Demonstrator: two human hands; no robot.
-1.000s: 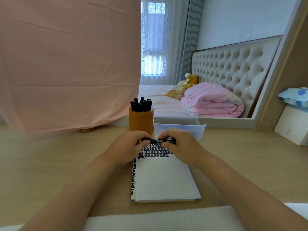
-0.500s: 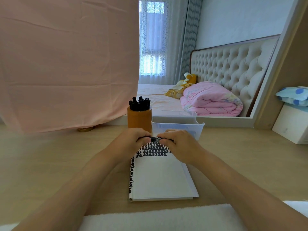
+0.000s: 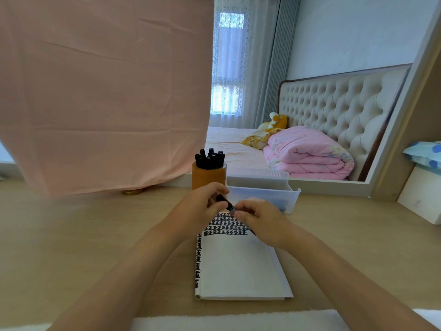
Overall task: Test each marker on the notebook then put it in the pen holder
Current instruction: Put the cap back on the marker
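Worktop (image 3: 95, 235) of pale woodgrain, smooth, backed by creased pink cloth (image 3: 100, 91) and tufted headboard (image 3: 334, 111). Open white notebook (image 3: 238, 266) flat at centre, black pattern across top. Slim black marker (image 3: 225, 203) above its far edge, clamped in left hand (image 3: 202, 206) grip and right hand (image 3: 262, 222) grip. Cylindrical orange pen holder (image 3: 207, 177) just behind, crammed with capped markers (image 3: 210, 160).

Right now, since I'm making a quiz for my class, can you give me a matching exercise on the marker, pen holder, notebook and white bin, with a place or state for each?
Things: 1 marker; 2 pen holder; 3 notebook; 4 white bin.
States: A lies flat on the desk; B pinched between left hand and right hand; C stands right of the pen holder; D holds black markers upright.
Pairs: 1-B; 2-D; 3-A; 4-C.
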